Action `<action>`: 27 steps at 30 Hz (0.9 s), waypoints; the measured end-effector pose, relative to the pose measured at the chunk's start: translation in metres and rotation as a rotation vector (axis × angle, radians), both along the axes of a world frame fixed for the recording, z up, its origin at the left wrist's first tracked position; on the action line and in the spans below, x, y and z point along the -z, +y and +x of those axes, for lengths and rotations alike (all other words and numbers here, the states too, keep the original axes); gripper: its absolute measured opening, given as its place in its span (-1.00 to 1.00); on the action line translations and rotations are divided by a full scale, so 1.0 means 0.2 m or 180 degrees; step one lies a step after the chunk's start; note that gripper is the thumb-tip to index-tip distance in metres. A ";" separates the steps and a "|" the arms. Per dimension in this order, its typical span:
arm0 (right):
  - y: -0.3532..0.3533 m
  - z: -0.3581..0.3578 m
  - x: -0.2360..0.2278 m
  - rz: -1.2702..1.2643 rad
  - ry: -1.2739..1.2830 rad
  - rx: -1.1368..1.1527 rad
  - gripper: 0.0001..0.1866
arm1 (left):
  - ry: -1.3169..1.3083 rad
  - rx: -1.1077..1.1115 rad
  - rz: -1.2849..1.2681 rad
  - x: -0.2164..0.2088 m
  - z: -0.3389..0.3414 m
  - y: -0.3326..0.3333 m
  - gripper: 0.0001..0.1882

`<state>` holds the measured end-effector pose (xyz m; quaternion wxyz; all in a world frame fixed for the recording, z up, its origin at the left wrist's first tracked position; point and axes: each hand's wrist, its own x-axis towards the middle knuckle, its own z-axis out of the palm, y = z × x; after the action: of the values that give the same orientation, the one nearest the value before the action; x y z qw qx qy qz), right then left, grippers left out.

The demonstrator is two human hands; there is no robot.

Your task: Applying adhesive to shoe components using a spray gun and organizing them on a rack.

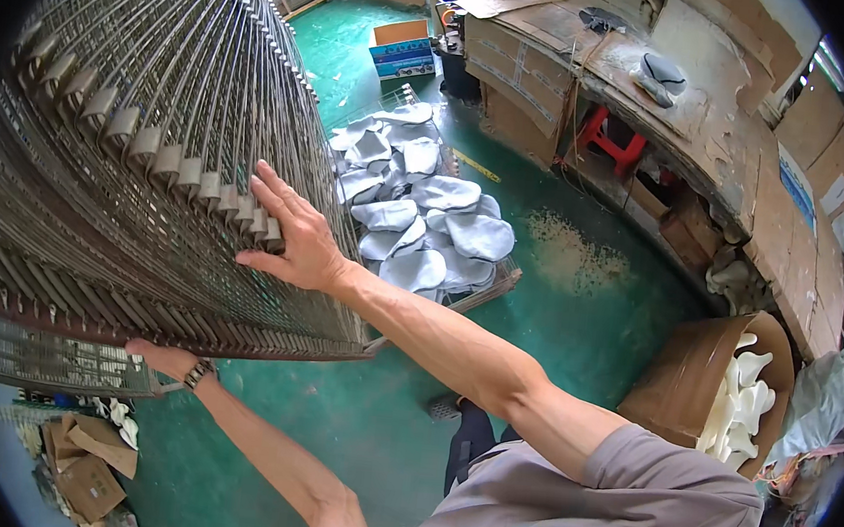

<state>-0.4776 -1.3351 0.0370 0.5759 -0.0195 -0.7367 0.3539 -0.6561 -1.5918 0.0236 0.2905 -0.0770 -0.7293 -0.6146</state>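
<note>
A tall stack of metal wire racks (170, 272) fills the left side, with a row of bent metal tabs along its edge. My right hand (299, 238) lies against that edge beside the tabs, fingers stretched and thumb apart. Lower down, my left hand (168, 359), with a watch (199, 372) at the wrist, holds the bottom rail of the stack; most of its fingers are hidden. Just beyond the stack, a low rack (503, 279) on the floor bears several pale grey, rounded, shell-like pieces (445, 193).
A cardboard-covered workbench (696, 117) curves along the right, with a red stool (613, 140) beneath. A carton (672, 386) of white moulded pieces stands near my right side. A blue box (402, 56) sits farther back on the green floor. Crumpled cardboard (88, 470) lies lower left.
</note>
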 end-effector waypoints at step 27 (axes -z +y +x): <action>0.02 -0.06 0.09 -0.0399 -0.0197 0.0537 0.01 | 0.0428 0.0964 0.1059 -0.05 0.11 0.17 0.07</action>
<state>-0.4898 -1.3307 0.0188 0.5783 -0.1283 -0.7263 0.3487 -0.6349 -1.5580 0.0326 0.2516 -0.1774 -0.5771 -0.7564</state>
